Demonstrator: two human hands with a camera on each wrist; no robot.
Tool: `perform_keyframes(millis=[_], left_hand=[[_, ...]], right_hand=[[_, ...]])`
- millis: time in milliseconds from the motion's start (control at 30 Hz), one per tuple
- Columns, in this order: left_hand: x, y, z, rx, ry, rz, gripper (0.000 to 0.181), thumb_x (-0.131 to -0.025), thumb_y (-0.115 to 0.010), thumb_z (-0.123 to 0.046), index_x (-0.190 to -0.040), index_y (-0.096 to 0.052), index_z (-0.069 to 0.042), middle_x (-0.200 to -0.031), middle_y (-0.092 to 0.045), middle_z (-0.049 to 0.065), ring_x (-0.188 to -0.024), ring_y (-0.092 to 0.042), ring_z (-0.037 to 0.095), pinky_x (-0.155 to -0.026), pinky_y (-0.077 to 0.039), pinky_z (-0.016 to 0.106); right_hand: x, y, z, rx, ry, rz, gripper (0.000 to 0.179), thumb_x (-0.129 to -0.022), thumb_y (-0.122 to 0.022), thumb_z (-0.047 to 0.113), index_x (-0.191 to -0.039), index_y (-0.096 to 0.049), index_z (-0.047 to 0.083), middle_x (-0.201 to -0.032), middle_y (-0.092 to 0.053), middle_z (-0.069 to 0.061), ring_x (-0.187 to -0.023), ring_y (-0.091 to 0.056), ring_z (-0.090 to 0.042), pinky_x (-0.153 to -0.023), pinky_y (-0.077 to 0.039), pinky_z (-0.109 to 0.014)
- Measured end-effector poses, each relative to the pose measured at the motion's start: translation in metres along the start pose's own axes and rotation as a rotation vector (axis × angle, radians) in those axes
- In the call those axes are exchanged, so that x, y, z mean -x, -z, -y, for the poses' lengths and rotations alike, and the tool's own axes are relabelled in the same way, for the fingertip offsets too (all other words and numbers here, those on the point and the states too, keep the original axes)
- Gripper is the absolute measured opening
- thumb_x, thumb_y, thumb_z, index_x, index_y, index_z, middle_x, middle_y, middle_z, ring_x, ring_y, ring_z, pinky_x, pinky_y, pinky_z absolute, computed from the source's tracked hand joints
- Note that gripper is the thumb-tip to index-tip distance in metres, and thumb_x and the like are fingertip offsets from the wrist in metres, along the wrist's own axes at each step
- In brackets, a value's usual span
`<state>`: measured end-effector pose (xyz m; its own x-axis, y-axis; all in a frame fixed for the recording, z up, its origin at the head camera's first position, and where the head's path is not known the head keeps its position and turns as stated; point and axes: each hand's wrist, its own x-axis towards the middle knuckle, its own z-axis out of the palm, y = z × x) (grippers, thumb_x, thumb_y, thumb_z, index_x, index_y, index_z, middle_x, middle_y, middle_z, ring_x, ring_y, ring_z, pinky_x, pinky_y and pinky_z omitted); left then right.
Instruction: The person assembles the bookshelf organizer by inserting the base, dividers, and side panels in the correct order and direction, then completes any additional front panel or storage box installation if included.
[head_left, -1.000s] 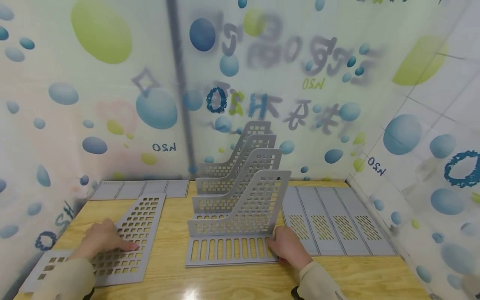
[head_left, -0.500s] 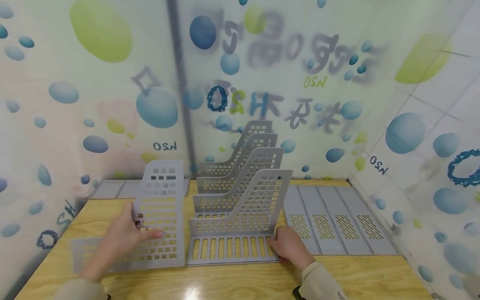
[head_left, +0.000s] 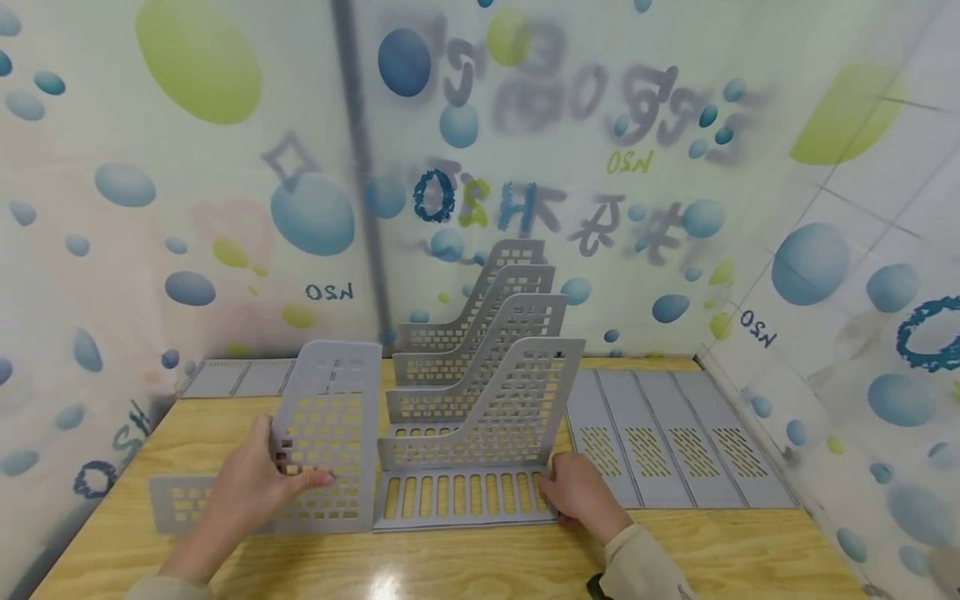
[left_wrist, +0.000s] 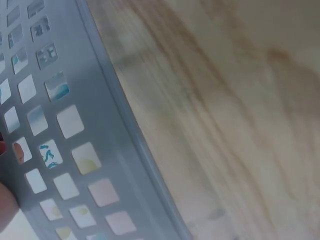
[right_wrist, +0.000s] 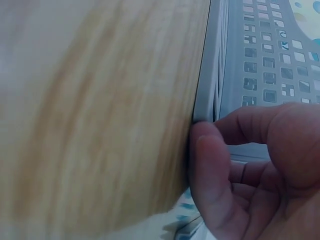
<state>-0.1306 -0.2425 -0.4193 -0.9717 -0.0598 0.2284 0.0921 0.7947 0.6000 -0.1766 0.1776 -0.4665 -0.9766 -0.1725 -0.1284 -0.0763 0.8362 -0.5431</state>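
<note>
My left hand [head_left: 251, 479] grips a grey perforated plastic panel [head_left: 348, 357] with a sloped edge, thumb on the near face. The panel stands upright, its lower right corner close to the left edge of a partly assembled desktop file organizer [head_left: 386, 454]; whether they touch I cannot tell. In the left wrist view the panel [left_wrist: 107, 95] fills the left side. Several upright dividers stand in a row on the organizer's slotted base. My right hand [head_left: 581, 490] pinches the base's front right corner; the right wrist view shows thumb and finger on the base edge [right_wrist: 204, 102].
Flat grey panels with slanted slots [head_left: 652, 400] lie on the wooden table [head_left: 465, 562] at the right. More flat panels [head_left: 217, 379] lie at the back left. A curtain with blue and green dots [head_left: 225, 192] hangs behind and along the sides.
The left hand has raised the perforated panel from lying low at the left to upright and brought it right, beside the organizer. The right hand has stayed on the base corner.
</note>
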Motion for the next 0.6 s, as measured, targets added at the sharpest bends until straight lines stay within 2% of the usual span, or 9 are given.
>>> perform_keyframes(millis=[100, 200, 367, 600], left_hand=[[0.006, -0.001, 0.003, 0.027, -0.035, -0.039, 0.08, -0.067, -0.098, -0.028, -0.113, -0.042, 0.003, -0.076, -0.051, 0.006, -0.063, -0.043, 0.013, -0.052, -0.036, 0.026], [0.013, -0.001, 0.005, 0.061, -0.044, -0.058, 0.073, -0.07, -0.097, -0.021, -0.111, -0.042, 0.002, -0.074, -0.047, 0.005, -0.061, -0.04, 0.01, -0.051, -0.035, 0.025], [0.018, 0.001, 0.005, 0.1, -0.031, -0.057, 0.068, -0.073, -0.094, -0.016, -0.11, -0.04, 0.001, -0.073, -0.048, 0.005, -0.059, -0.04, 0.007, -0.049, -0.038, 0.025], [0.019, 0.0, 0.003, 0.121, -0.02, -0.059, 0.07, -0.073, -0.095, -0.016, -0.113, -0.041, 0.002, -0.075, -0.049, 0.006, -0.06, -0.04, 0.008, -0.05, -0.038, 0.026]], right_hand=[[0.003, 0.001, -0.001, -0.006, 0.017, 0.005, 0.026, -0.095, -0.064, 0.01, -0.071, -0.055, 0.009, -0.052, -0.055, -0.001, -0.035, -0.05, -0.006, -0.039, -0.041, -0.023], [0.008, 0.003, -0.003, -0.02, 0.033, 0.013, 0.025, -0.095, -0.064, 0.009, -0.072, -0.055, 0.009, -0.052, -0.055, -0.001, -0.036, -0.05, -0.006, -0.04, -0.041, -0.023], [0.012, 0.005, -0.004, -0.06, 0.053, 0.023, 0.026, -0.094, -0.064, 0.006, -0.071, -0.053, 0.008, -0.051, -0.056, -0.001, -0.036, -0.054, -0.007, -0.041, -0.045, -0.025], [0.013, 0.004, -0.004, -0.088, 0.043, 0.035, 0.024, -0.093, -0.061, 0.004, -0.071, -0.052, 0.008, -0.051, -0.056, -0.002, -0.037, -0.055, -0.007, -0.04, -0.047, -0.025]])
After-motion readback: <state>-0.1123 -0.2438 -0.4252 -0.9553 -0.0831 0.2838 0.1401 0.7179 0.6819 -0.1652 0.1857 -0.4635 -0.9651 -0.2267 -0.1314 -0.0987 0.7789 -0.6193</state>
